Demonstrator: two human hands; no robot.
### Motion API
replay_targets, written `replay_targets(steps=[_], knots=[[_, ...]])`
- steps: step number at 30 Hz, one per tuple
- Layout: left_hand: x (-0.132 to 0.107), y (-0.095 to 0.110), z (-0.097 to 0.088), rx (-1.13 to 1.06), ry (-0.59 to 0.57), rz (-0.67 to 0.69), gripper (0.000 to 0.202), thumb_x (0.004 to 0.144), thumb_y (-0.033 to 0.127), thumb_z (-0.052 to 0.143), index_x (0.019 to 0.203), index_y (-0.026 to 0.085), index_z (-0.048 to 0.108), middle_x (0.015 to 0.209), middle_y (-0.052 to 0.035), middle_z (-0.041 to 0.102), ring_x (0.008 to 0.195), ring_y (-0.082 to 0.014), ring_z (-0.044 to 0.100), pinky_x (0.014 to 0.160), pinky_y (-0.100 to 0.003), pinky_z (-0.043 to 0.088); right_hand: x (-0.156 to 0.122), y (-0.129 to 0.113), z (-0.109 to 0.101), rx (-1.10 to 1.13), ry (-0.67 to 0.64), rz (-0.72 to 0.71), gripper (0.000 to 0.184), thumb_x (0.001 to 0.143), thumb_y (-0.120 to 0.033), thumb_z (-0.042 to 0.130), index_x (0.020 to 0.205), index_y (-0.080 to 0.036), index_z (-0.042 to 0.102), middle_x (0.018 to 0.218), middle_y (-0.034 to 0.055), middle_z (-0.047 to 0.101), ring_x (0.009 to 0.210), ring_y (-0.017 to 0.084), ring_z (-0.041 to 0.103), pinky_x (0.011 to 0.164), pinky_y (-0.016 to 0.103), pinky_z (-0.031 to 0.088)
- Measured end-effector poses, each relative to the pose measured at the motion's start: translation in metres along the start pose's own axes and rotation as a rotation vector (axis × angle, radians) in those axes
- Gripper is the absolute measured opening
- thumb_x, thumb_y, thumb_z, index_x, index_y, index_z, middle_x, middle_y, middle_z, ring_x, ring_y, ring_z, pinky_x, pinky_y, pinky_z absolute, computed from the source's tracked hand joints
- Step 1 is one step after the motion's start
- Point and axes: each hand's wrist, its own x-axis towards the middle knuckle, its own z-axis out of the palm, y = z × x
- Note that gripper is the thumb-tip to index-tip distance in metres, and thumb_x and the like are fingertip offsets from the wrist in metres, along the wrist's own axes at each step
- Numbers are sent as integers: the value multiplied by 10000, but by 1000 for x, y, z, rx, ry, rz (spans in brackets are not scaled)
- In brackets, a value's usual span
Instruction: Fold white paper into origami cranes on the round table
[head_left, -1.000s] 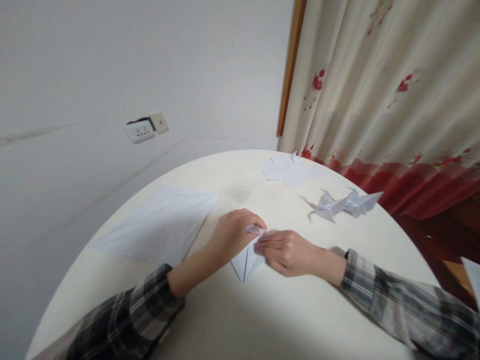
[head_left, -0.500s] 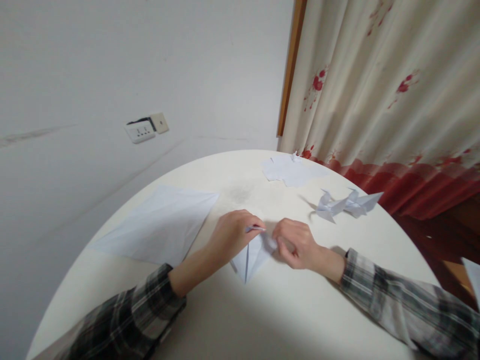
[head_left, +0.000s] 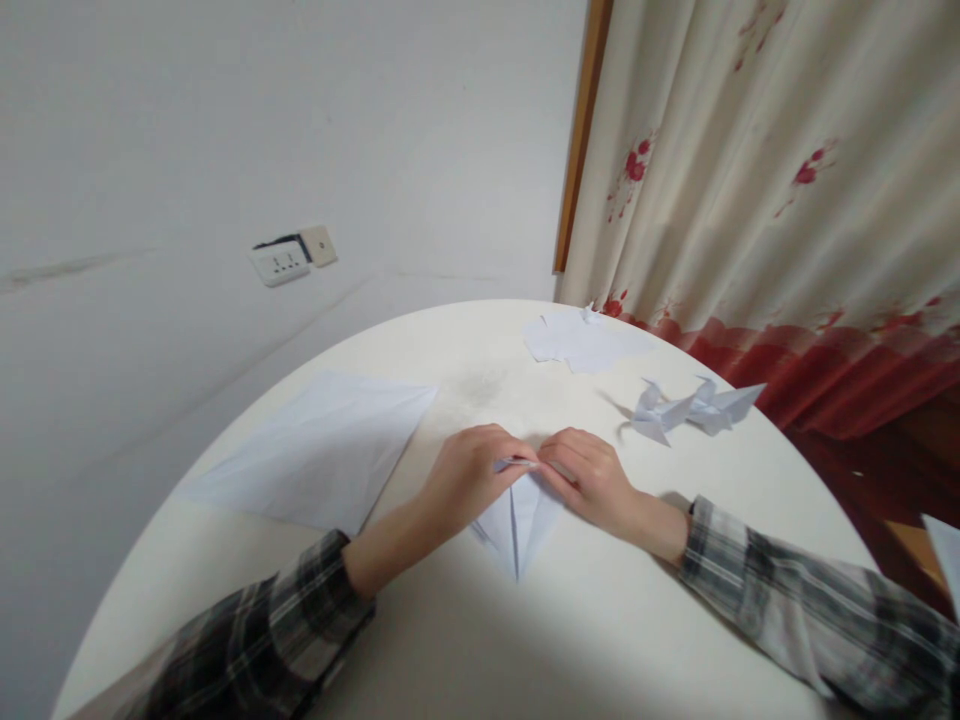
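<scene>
Pinching left hand (head_left: 474,475): fingers and thumb closed, with the raised upper flap of the folded paper (head_left: 517,535) caught between them
Right hand (head_left: 589,475): thumb and forefinger drawn together on the upper right part of the same paper, fingertips at the end of the flap, close against those of the left hand; the other fingers are curled in
Folded paper: on the white round table (head_left: 450,650), well in from its left and right edges, between and below the hands; a sharp point faces the near side, a dark slit runs up its middle, and layered edges show on its left; its top is partly hidden by the fingers
Large sheet (head_left: 315,450): flat and pale, one corner reaching almost to the table's left edge, another just beside the left sleeve (head_left: 277,620)
Paper birds (head_left: 660,410): two, one just beside the other, near the table's right edge, beyond the right hand
Loose papers (head_left: 589,345): overlapping near the far edge, with a small folded figure (head_left: 590,315) at their far side
Wall socket (head_left: 281,262): past the table's far left edge
Curtain (head_left: 750,150): cream with red flowers and a red hem, behind the far right edge
</scene>
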Motion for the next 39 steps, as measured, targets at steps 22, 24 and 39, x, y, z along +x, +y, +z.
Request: replay_targets(steps=[22,24,39], knots=[[1,-7,5,-28,-35,-39,79,764,191,616,749,207,691,767,10,712,720,-125,631,680,-203,440,-4,10,9,-120,-163,50,281,905,-293,442,725,-154,605,664,39,599,649,145,515,613,261,362],[1,-8,6,-16,-52,-62,76,763,191,613,759,203,688,780,8,711,733,-128,633,687,-203,436,-3,11,9,-119,-190,68,262,904,-279,444,738,-155,605,677,40,599,662,144,514,621,257,364],[-1,-22,12,157,-189,-213,173,812,299,547,852,212,690,834,-29,714,736,-165,628,643,-231,390,-2,8,7,-168,-278,193,171,877,-254,474,786,-161,585,775,60,586,757,178,517,656,284,411]])
